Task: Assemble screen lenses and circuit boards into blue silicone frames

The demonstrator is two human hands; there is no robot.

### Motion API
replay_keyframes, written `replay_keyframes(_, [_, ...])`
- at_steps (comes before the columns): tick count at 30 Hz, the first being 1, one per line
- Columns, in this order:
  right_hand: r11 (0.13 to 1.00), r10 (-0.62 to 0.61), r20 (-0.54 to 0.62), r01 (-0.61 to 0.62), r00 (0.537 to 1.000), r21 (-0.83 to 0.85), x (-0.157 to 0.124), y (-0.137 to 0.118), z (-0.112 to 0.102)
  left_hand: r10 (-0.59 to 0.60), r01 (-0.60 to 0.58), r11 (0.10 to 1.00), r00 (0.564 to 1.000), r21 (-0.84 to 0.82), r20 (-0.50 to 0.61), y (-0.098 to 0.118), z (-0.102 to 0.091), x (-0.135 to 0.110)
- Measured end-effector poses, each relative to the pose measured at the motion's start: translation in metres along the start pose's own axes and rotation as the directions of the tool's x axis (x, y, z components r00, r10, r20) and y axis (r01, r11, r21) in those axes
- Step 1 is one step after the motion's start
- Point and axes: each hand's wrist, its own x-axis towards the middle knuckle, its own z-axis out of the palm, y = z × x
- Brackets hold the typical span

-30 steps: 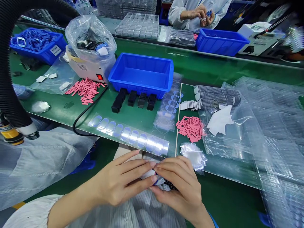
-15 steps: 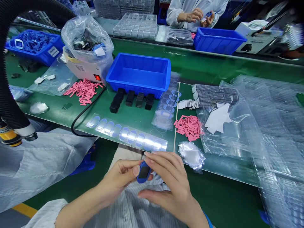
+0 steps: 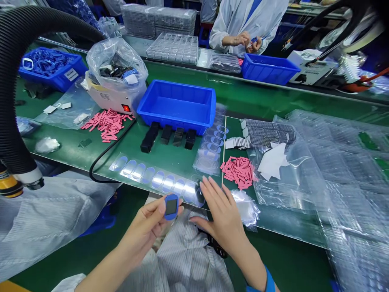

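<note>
My left hand [image 3: 142,227] pinches a small blue-framed piece with a dark rectangular face [image 3: 171,207] between thumb and fingers, just below the belt edge. My right hand [image 3: 221,213] is spread open, holding nothing, and its fingertips reach the clear film sheet [image 3: 209,156] carrying pale oval films [image 3: 158,179]. A dark oval patch [image 3: 199,194] lies beside those fingertips, though I cannot tell what it is. A pile of pink strips [image 3: 238,172] sits to the right of my right hand.
A blue plastic bin [image 3: 176,105] stands behind several black blocks [image 3: 165,134] on the green belt [image 3: 182,69]. A black corrugated hose [image 3: 18,81] curves down the left side. Clear plastic trays [image 3: 343,190] cover the right, and a co-worker's hands [image 3: 240,40] work across the belt.
My right hand has let go of the blue-framed piece and moved up onto the film sheet. My left hand has carried the piece slightly left, its dark face showing. The view has tilted.
</note>
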Motion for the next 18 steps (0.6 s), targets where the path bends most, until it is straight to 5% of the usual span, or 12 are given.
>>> replay_keyframes(6, [0.981,-0.190,-0.119,0.182,0.975,-0.068,-0.002,0.002,0.009,0.094,-0.095,0.995,0.995,-0.013,-0.020,0.002,-0.001,0.018])
replay_keyframes(18, [0.996,-0.090,-0.333,0.091,0.939,-0.011,0.005,0.004,0.002,0.099,-0.105,0.992,0.991,-0.072,-0.087,-0.007,0.008,0.035])
